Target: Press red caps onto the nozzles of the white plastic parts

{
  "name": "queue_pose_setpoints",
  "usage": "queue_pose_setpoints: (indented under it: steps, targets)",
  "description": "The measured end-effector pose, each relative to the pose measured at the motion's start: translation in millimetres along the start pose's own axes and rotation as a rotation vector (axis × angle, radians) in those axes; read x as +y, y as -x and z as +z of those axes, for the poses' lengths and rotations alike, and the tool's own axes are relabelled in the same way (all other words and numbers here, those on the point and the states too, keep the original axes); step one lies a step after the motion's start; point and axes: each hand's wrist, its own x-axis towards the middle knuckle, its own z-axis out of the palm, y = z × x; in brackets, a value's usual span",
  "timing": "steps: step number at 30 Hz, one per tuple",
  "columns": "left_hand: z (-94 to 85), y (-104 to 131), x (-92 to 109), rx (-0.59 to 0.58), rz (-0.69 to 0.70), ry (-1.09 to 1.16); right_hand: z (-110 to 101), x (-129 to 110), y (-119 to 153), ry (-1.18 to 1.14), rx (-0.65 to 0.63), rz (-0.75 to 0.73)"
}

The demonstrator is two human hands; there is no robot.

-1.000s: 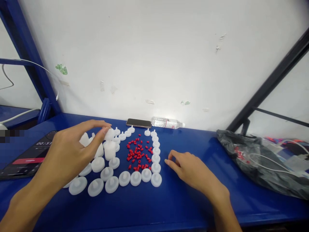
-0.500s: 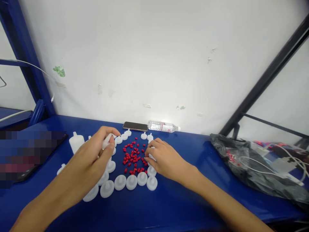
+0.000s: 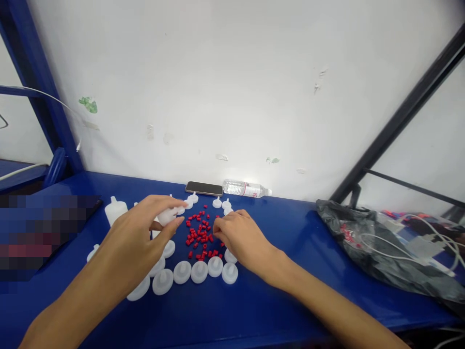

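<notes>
A white nozzle-tipped piece (image 3: pixel 167 216) is pinched between the thumb and fingers of my left hand (image 3: pixel 140 235). My right hand (image 3: pixel 243 237) is at the right edge of the scattered small red pieces (image 3: pixel 199 235), its fingers bent down and together; whatever lies between its fingertips is too small or hidden to name. White round caps with spouts form a rough ring around the red pieces, including one at the front (image 3: pixel 199 272) and one at the back (image 3: pixel 217 202). My hands cover part of the ring.
Behind the caps lie a phone (image 3: pixel 204 188) and a clear bottle (image 3: pixel 245 188) on its side. A white bottle (image 3: pixel 115 210) stands at left, near a dark, partly pixelated object. A black plastic bag (image 3: pixel 363 247) with cables rests on the blue table (image 3: pixel 276 310) at right.
My left hand has turned slightly, so the white piece shows more and points right. My right hand has shifted a little left, its fingers drawn together closer to the red pieces.
</notes>
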Motion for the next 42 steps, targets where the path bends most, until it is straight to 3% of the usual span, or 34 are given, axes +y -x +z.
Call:
queue_pose_setpoints:
  steps: [2, 6, 10, 13, 21, 27, 38, 42]
  targets:
    - [3.0, 1, 1, -0.012, 0.052, 0.010, -7, 7, 5, -0.141, 0.079, 0.018]
    - [15.1, 4, 8, -0.043, 0.135, 0.065, -13, 22, 15, -0.676, 0.303, -0.012]
    - [30.3, 8, 13, -0.051, 0.174, 0.039, 2, 27, 18, -1.072, 0.278, -0.002]
    - [38.3, 8, 13, -0.065, 0.189, 0.046, 15, 26, 15, -1.244, 0.235, 0.037]
    - [38.9, 10, 13, -0.065, 0.115, 0.010, 29, 24, 12, -1.543, 0.153, 0.051]
    - [42.5, 13, 13, -0.073, 0.147, 0.057, 30, 22, 16, -1.608, 0.157, -0.001]
    - [45.1, 18, 16, -0.167, 0.039, 0.351, 20, 21, 19, -1.751, 0.154, 0.031]
    - [44.0, 19, 18, -0.079, 0.200, 0.168, 21, 19, 21, -1.784, 0.070, -0.017]
